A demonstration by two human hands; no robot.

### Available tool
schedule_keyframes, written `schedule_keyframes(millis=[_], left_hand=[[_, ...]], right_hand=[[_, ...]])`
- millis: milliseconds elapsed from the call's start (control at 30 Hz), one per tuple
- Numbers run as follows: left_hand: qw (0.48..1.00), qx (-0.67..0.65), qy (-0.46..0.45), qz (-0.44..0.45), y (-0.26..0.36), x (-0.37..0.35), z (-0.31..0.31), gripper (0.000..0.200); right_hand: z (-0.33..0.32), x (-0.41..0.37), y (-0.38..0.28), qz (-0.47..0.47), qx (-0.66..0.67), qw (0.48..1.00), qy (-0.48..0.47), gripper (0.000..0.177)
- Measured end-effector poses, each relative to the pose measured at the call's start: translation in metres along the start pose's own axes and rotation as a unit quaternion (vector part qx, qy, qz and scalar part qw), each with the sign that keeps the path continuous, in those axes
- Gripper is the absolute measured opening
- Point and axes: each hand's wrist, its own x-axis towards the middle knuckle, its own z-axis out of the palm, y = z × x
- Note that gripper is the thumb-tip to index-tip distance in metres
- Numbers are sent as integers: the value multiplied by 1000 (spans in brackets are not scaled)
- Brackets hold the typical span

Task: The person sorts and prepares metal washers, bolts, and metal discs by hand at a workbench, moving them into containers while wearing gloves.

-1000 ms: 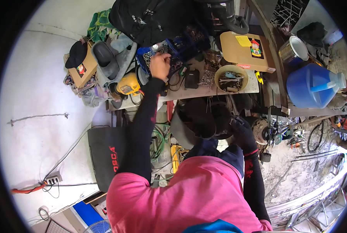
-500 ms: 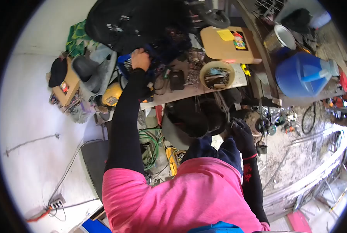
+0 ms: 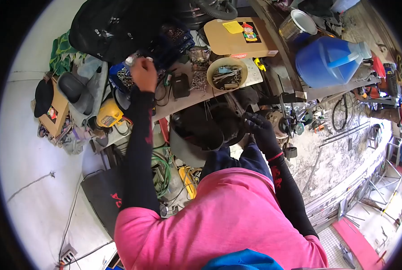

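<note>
Head: left hand outstretched over bin

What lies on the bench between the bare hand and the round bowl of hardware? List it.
Head view: between the left hand and the bowl lie a small black box and a heap of loose screws.

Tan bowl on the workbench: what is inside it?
The tan bowl holds a loose heap of grey metal pieces, long thin ones crossing on top. The heap covers the bowl's bottom; single pieces are too small to identify.
</note>
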Motion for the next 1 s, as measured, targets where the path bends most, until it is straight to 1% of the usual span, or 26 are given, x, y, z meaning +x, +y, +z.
schedule_keyframes(millis=[33,67,100,133,167,200,267,300,333,400,433,467,533,567,600,667,700,767,800,867,900,933,1000], left_hand=[[983,-142,-58,-104,34,-28,-7,8],[953,-238,-163,-86,57,-60,-11,10],[851,-398,-256,-228,102,-93,-21,15],[793,-466,-318,-229,127,-126,-22,19],[774,-471,-348,-241,152,-151,-25,19],[755,-475,-376,-250,172,-169,-26,20],[753,-456,-388,-274,194,-191,-23,19],[760,-448,-385,-270,199,-196,-21,20],[783,-423,-371,-264,204,-200,-20,20],[827,-367,-373,-206,210,-200,-24,19],[829,-362,-376,-204,212,-199,-26,17],[834,-359,-365,-206,213,-201,-27,17],[843,-345,-371,-181,214,-206,-28,17],[844,-340,-384,-160,215,-207,-28,16],[819,-360,-403,-192,213,-214,-24,17],[759,-398,-437,-272,211,-223,-17,17],[763,-396,-433,-273,210,-226,-16,17],[671,-468,-463,-342,208,-233,-15,17],[675,-466,-457,-344,208,-236,-15,17],[649,-482,-456,-373,214,-242,-18,14],[697,-456,-432,-345,219,-243,-22,13],[752,-411,-400,-326,224,-245,-26,12],[844,-346,-355,-203,228,-247,-28,15]], right_hand=[[3,0,-8,-34,-47,998,5,31],[5,-2,-15,-64,-95,993,11,32],[6,-1,-18,-59,-99,993,13,32],[8,0,-20,-84,-117,990,12,32],[9,-1,-22,-109,-136,985,8,33],[9,-3,-25,-107,-142,984,8,33],[11,-4,-31,-95,-150,984,10,33],[9,-3,-25,-137,-168,976,13,35],[8,-2,-24,-143,-171,975,7,35],[6,-4,-26,-180,-239,954,5,36],[4,-7,-27,-185,-240,953,-5,36],[3,-12,-32,-179,-258,950,-5,37],[-1,-15,-36,-182,-273,944,-19,37],[-5,-16,-32,-151,-271,950,-34,36],[-6,-18,-32,-118,-268,955,-48,35],[-9,-25,-35,-121,-257,957,-55,35],[-10,-26,-38,-120,-242,960,-70,35],[-11,-32,-48,-109,-201,969,-89,33],[-13,-33,-45,-112,-199,969,-96,33],[-22,-33,-34,-153,-230,953,-127,34],[-24,-33,-30,-133,-211,961,-120,31],[-27,-31,-27,-136,-209,960,-126,31],[-32,-29,-23,-203,-266,934,-129,30]])
